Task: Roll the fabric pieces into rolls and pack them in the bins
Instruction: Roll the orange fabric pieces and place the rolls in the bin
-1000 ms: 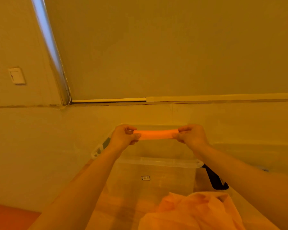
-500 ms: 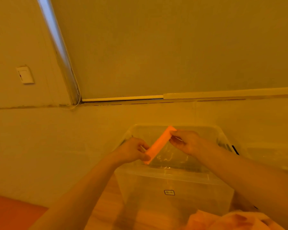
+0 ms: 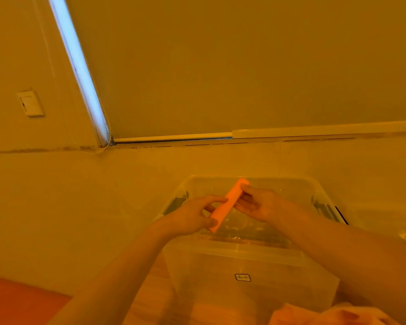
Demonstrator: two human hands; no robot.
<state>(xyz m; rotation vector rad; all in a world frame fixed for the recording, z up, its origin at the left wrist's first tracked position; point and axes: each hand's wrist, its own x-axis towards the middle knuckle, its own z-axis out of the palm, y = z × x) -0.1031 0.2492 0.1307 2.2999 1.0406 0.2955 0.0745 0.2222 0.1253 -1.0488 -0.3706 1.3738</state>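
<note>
A tight orange fabric roll (image 3: 227, 204) is held tilted over the open clear plastic bin (image 3: 242, 245). My left hand (image 3: 192, 216) pinches the roll's near, lower end. My right hand (image 3: 258, 204) grips its upper half, fingers partly spread along it. The roll hangs above the bin's left half, apart from the bin floor. Loose orange fabric pieces (image 3: 326, 315) lie in a heap at the bottom right, in front of the bin.
A second clear bin (image 3: 389, 221) stands to the right. Behind the bins is a pale wall with a window blind (image 3: 220, 66) and a wall switch (image 3: 31, 103). An orange surface (image 3: 14, 301) shows bottom left.
The roll went from level between both hands to slanted, its left end lowered toward the bin. The view shifted down and right, so the bin appears more centred.
</note>
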